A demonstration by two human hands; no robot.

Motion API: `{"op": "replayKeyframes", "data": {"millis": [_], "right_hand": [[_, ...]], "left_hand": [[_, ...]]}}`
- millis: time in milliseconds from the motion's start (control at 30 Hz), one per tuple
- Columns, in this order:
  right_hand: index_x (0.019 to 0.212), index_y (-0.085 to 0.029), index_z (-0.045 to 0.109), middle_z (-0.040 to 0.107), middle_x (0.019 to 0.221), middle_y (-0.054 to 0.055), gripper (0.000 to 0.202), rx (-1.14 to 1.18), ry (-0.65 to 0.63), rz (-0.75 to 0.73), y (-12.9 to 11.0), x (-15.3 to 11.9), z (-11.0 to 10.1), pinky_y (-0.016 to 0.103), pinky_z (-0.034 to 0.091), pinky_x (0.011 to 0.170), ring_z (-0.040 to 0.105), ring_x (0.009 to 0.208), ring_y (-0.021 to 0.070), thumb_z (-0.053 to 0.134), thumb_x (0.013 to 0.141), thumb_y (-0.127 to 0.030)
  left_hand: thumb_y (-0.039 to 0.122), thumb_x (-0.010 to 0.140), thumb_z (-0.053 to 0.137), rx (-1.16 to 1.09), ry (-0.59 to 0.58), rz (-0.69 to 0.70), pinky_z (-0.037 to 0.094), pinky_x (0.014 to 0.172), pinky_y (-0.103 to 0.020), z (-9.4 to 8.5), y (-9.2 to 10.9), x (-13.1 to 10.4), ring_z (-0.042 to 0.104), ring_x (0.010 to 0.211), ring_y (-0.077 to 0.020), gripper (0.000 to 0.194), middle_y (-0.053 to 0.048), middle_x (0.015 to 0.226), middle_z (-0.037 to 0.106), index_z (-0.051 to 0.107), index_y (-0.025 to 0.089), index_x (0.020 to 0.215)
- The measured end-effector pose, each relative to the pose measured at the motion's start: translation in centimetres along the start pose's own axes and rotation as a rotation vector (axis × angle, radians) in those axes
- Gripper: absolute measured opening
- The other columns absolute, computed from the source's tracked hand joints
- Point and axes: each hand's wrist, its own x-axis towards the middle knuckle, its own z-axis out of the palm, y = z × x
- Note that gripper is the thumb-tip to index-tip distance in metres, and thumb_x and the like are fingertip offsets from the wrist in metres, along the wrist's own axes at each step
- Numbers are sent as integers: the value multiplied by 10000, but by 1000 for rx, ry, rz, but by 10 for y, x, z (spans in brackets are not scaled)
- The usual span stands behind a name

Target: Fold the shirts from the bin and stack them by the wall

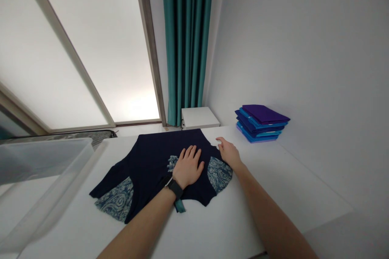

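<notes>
A dark navy garment (152,158) with blue-and-white paisley panels is spread on the white table (212,226). My left hand (188,166) lies flat on its middle, fingers spread, with a black watch on the wrist. Beside the fingers is a small paisley patch (172,163). At the garment's right edge, above the right paisley panel (219,174), is my right hand (228,153). Its thumb and index finger are bent toward the fabric edge; the other fingers are hidden, and no held cloth can be made out. A teal strip (179,206) sticks out below the left wrist.
A stack of folded purple and blue cloths (261,123) sits at the back right by the wall. A clear plastic bin (45,158) stands on the left. Behind the table are a small white cabinet (200,117) and a teal curtain (188,40).
</notes>
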Motion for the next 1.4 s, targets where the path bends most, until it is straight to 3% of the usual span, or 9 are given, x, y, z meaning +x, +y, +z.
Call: {"op": "replayKeyframes", "data": {"millis": [133,267,433,633,700,933,1100,1233,1400], "right_hand": [[1142,-272,621,713,900,57,267,-28,-14,27,2,1,-5,277,381,667,642,809,211,446,940,-297],[1024,-254,661,633,631,-10,229,157,-36,14,13,-1,-15,253,343,580,591,643,172,482,907,-336],[1119,-198,627,479,478,-83,307,374,-257,-78,30,-6,-17,231,292,487,473,469,131,518,846,-285],[1321,-203,533,594,641,-31,457,204,-63,-151,34,-2,-10,248,374,639,554,635,156,482,867,-189],[1360,-210,501,646,715,-1,486,127,-56,-135,34,-1,-8,257,390,682,583,685,166,481,877,-165],[1215,-286,605,713,1050,76,320,-100,-84,-68,28,-6,-8,300,429,759,653,909,219,462,933,-240],[1155,-292,631,725,983,89,311,-137,-62,-9,20,-10,-12,307,429,724,672,851,226,387,969,-342],[1176,-285,622,729,941,99,329,-163,-84,-11,17,-11,-12,321,429,735,676,841,242,443,945,-438],[1232,-281,588,728,1006,71,320,-147,-126,-99,23,-10,-9,294,416,767,663,916,221,466,937,-258]], "left_hand": [[418,968,366,-2,9,4,288,1144,-465,1,-1,0,355,1388,-260,506,-100,1487,440,465,181,1403],[413,968,361,-1,23,6,285,1146,-462,3,-1,0,359,1384,-257,502,-100,1478,451,467,180,1401],[415,969,359,3,22,10,287,1144,-458,2,-1,0,352,1388,-256,502,-96,1480,449,460,186,1404],[411,971,353,18,0,9,284,1142,-457,0,0,0,354,1391,-254,502,-98,1481,448,461,177,1402],[406,971,357,18,4,10,290,1140,-455,-1,0,0,358,1389,-255,498,-98,1481,449,468,176,1398],[411,980,322,2,62,66,243,1170,-447,-9,14,-3,347,1395,-242,511,-96,1483,447,458,163,1406],[515,970,291,-61,13,152,245,1168,-435,-3,43,-16,299,1424,-244,610,-100,1516,397,411,146,1441],[566,949,312,-69,17,159,231,1170,-455,2,48,-22,263,1440,-267,671,-118,1529,368,385,136,1459],[673,914,280,-77,5,171,234,1170,-450,1,46,-21,268,1437,-267,784,-135,1524,373,401,108,1444]]}}
